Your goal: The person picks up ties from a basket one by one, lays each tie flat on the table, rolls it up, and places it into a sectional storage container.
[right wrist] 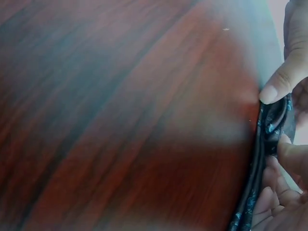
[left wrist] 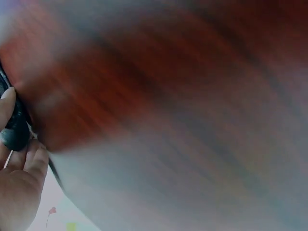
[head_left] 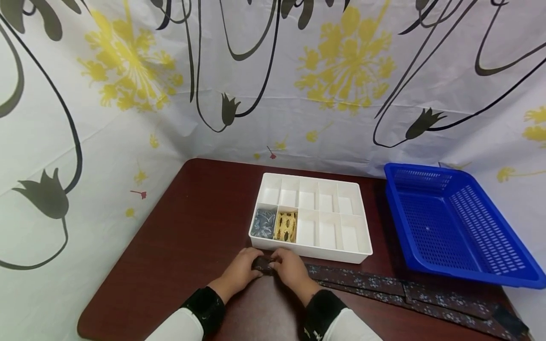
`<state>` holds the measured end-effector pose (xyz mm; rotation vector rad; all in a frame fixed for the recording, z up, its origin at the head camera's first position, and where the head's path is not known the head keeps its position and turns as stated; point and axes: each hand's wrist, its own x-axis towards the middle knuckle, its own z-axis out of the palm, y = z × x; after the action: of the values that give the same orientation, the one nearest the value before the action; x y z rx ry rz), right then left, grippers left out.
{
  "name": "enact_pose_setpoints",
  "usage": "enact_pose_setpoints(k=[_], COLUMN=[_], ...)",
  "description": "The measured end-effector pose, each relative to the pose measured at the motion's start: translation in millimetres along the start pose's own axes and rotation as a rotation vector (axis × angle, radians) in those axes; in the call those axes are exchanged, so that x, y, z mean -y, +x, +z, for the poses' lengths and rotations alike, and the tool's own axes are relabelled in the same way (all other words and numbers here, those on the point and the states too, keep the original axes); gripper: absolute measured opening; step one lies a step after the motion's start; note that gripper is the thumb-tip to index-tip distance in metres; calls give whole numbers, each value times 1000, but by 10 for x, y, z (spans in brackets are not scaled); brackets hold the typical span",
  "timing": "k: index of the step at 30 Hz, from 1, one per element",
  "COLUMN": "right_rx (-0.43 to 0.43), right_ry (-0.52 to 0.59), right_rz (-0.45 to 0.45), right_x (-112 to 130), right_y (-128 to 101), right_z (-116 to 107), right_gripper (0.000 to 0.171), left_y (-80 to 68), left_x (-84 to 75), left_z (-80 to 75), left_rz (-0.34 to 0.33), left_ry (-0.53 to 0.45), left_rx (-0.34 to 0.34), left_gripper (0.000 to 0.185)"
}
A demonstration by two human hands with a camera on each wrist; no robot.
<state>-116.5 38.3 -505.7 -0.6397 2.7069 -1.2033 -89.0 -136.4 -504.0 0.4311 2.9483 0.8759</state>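
A long dark necktie [head_left: 362, 280] with small pale blue flowers lies in overlapping layers across the table's front right. Its left end is coiled into a small roll [head_left: 262, 265]. My left hand [head_left: 240, 272] grips that roll from the left, thumb at the near side. From the right, my right hand [head_left: 294, 274] pinches the tie where it meets the roll. In the right wrist view, the layered tie [right wrist: 250, 197] runs between the fingers of both hands. The left wrist view catches only the dark roll [left wrist: 17, 127] at its edge.
Just beyond the hands sits a white divided tray [head_left: 328, 255]. Two front-left compartments hold a grey-blue patterned roll [head_left: 263, 223] and a yellow insect-print roll [head_left: 286, 227]. A blue plastic basket [head_left: 469, 279] stands at the right. Patterned cloth [head_left: 273, 85] hangs behind the table [head_left: 179, 246].
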Motion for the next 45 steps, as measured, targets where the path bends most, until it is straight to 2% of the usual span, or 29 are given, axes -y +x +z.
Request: enact_pose_setpoints(k=[6, 9, 13, 15, 17, 21, 23, 26, 28, 30, 35, 38, 42, 45], right_rx=[-13, -62, -129, -107, -45, 79, 101, 87, 68, 54, 12, -2, -11, -23], right_ry=[-122, -208, -324, -350, -355, -319, -297, -251, -194, -130, 37, 97, 113, 79], right_rz=[-17, -107, -253, -273, -258, -200, -186, -179, -161, -147, -120, -101, -68, -54], right_x=[41, 69, 114, 144, 180, 224, 226, 198, 163, 118, -22, -90, -115, -95], right_y=[-14, -40, -80, -99, -116, -125, -117, -95, -90, -86, -81, -79, -99, -116], right_z=[34, 55, 86, 90, 78, 49, 38, 34, 36, 42, 35, 38, 41, 35], right_gripper=[10, 16, 19, 22, 27, 36, 35, 27, 25, 25, 31, 32, 29, 25], left_y=[-26, -26, -8, 8, 24, 40, 39, 37, 35, 32, 41, 43, 52, 65], left_x=[57, 30, -47, -94, -137, -201, -225, -260, -274, -279, -211, -150, -101, -106], left_z=[-17, -33, -58, -71, -84, -110, -119, -123, -117, -116, -95, -61, 13, 46], left_rz=[-26, -27, 2, 9, 3, -54, -73, -72, -63, -65, -122, -145, -114, -49], left_ry=[-31, -41, 29, 79, 122, 174, 192, 192, 162, 87, -201, -331, -391, -329], left_rx=[-7, -6, -6, 5, 23, 70, 81, 64, 37, 2, -56, -42, -28, -52], left_gripper=[36, 34, 32, 29, 26, 21, 20, 18, 19, 24, 43, 47, 47, 41])
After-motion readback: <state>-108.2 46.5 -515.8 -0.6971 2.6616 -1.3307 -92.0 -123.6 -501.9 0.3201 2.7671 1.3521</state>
